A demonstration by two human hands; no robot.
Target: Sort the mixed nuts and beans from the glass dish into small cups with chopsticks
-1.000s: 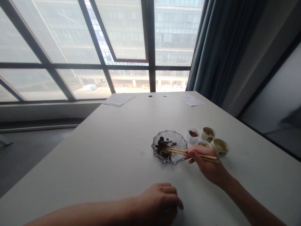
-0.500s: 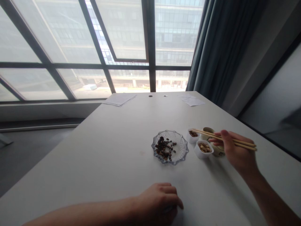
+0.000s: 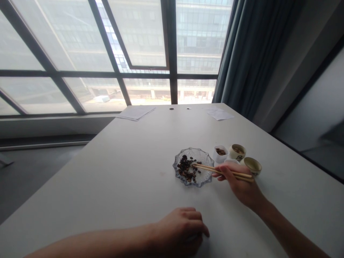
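My right hand (image 3: 239, 181) is closed around a pair of wooden chopsticks (image 3: 223, 170). Their tips reach into a clear glass dish (image 3: 206, 176) with a scalloped rim, among small dark pieces (image 3: 185, 168) that look like seeds or beans. Whether the tips pinch a piece is too small to tell. Nearer to me, my left hand (image 3: 182, 227) rests on the table with its fingers curled in; nothing shows in it. Just beyond my right hand stands a white cup (image 3: 231, 161), mostly hidden by it.
Another white cup (image 3: 220, 157) holds brown pieces. Two cream-coloured cups stand to its right, a farther one (image 3: 237, 152) with pieces inside and a nearer one (image 3: 252, 165). Papers (image 3: 135, 113) lie at the table's far left, more sheets (image 3: 220, 114) at the far right. Windows and a curtain (image 3: 242, 53) stand beyond.
My right hand has moved left and toward me with the chopsticks, from over the cups to the glass dish. The left hand has stayed in place.
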